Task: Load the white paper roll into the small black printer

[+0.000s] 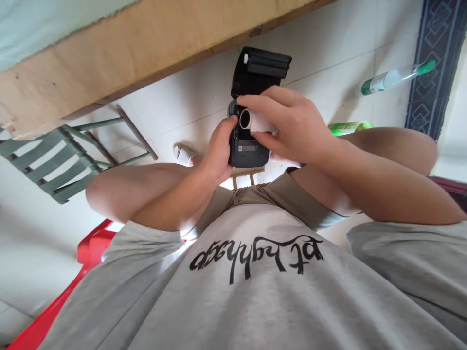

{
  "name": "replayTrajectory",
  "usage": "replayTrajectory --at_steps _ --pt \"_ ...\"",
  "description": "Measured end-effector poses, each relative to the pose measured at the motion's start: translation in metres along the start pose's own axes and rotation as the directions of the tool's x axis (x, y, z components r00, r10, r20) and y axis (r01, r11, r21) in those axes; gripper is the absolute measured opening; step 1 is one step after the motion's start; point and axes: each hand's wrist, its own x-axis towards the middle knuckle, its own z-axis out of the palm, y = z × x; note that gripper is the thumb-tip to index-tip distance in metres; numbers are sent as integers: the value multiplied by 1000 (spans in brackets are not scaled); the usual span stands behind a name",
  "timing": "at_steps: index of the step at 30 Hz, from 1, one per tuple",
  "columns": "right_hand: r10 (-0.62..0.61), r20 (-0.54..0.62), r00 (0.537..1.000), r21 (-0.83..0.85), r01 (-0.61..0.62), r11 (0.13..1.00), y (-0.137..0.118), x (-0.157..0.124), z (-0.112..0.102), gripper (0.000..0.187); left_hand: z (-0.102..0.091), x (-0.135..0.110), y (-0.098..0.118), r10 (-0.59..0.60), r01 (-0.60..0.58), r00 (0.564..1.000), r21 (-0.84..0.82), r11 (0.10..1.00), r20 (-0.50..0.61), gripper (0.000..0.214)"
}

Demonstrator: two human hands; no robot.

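My left hand [221, 150] is closed around the side of a small black label printer [246, 158], thumb on its near edge. The printer's lid [242, 80] stands swung up, with a dark roller bar and a small white knob on its inner side. Between the fingers and thumb of my right hand [295, 124] is a white paper roll [257, 123], its round hollow end turned toward my left thumb. The roll is at the opening of the printer's compartment. My right fingers cover part of the roll, so I cannot tell whether it touches the inside.
A wooden table edge [153, 53] runs across the upper left. Below it stands a green folding stool [78, 150]. A clear bottle with a green cap [396, 79] and a bright green package [346, 128] are on the right. A red chair [93, 248] shows at lower left.
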Motion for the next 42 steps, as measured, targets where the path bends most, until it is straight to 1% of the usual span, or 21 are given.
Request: replayTrajectory --at_steps 2,5,10,14,15,17,19,21,23,24,26,27,28,29,30,31,33,35,37,40,42 --pt "69 26 997 -107 -66 992 -3 3 0 65 2 -2 2 -26 26 1000 1 1000 -11 31" --pt "123 35 992 -156 -116 981 -5 4 0 47 3 -5 5 -63 64 997 8 998 -33 31" --pt "88 97 991 -154 -72 985 -5 5 1 31 2 -9 5 -5 6 999 6 1000 -49 29" --pt "94 58 994 -155 -84 984 -5 4 2 30 3 -12 5 42 -41 999 -30 999 23 25" --pt "85 50 995 -143 -77 987 -4 3 3 29 3 -13 6 47 -44 997 -41 998 58 24" --pt "20 58 998 -87 -15 996 -1 1 6 25 2 -15 7 46 -39 990 -54 998 132 22" --pt "-80 80 994 -17 82 997 2 -1 10 25 0 -15 7 57 -52 987 -36 998 150 17" --pt "-168 104 980 62 162 985 4 -2 10 34 -3 -15 6 63 -65 990 17 998 130 23" --pt "-192 97 977 159 175 972 3 -3 5 49 -6 -15 5 51 -59 993 72 996 110 35" --pt "-171 65 983 205 155 967 2 -4 0 52 -7 -15 5 42 -52 993 92 994 111 40" --pt "-76 -104 992 250 100 963 1 -6 -12 44 -9 -15 4 32 -46 993 119 992 116 50" --pt "-9 -211 977 243 61 968 0 -8 -19 38 -10 -15 4 34 -50 991 131 990 126 55" --pt "55 -305 951 227 16 974 1 -10 -25 33 -11 -14 4 35 -56 989 145 988 142 59" --pt "106 -377 920 207 -28 978 1 -11 -30 30 -11 -14 4 37 -63 986 156 986 162 62" --pt "138 -411 901 185 -65 980 2 -13 -34 29 -12 -14 3 36 -67 983 168 984 182 64" --pt "156 -402 902 173 -93 981 3 -14 -37 31 -12 -14 3 35 -71 980 178 982 198 65" --pt "167 -370 914 219 -88 972 5 -16 -39 35 -13 -14 2 28 -70 976 192 979 217 68" --pt "170 -342 924 351 -42 935 4 -17 -39 34 -13 -13 2 27 -70 975 194 978 219 69" --pt "183 -347 920 469 2 883 3 -18 -38 28 -13 -13 1 38 -81 974 187 979 222 66" --pt "195 -343 919 509 7 861 3 -18 -36 20 -12 -13 2 52 -100 966 183 978 252 64" --pt "232 -303 924 515 -46 856 5 -16 -33 20 -11 -15 3 54 -103 965 181 978 258 64"
